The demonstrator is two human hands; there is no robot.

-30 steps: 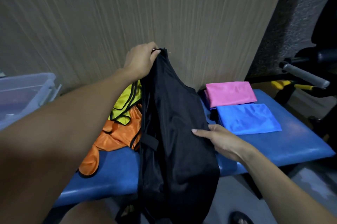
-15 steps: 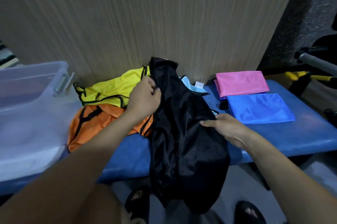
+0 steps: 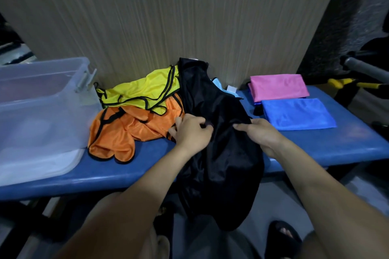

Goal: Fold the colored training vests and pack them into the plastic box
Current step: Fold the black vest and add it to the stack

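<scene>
A black vest (image 3: 219,153) lies across the middle of the blue bench (image 3: 126,174) and hangs over its front edge. My left hand (image 3: 191,132) pinches the black fabric at its left side. My right hand (image 3: 261,134) grips the fabric a little to the right. Left of the black vest lie a crumpled yellow vest (image 3: 139,92) and, below it, an orange vest (image 3: 130,132). A folded pink vest (image 3: 277,87) and a folded blue vest (image 3: 296,113) sit at the right. The clear plastic box (image 3: 37,115) stands at the left end.
A wood-grain wall panel (image 3: 168,16) rises right behind the bench. A light blue cloth with a white tag (image 3: 231,89) peeks out behind the black vest. Grey and yellow equipment handles (image 3: 362,69) stick out at the far right. A sandalled foot (image 3: 284,235) is on the floor below.
My left hand has come down from holding the black vest up high and now grips it low on the bench. The vest has dropped onto the bench; my right hand stays on it.
</scene>
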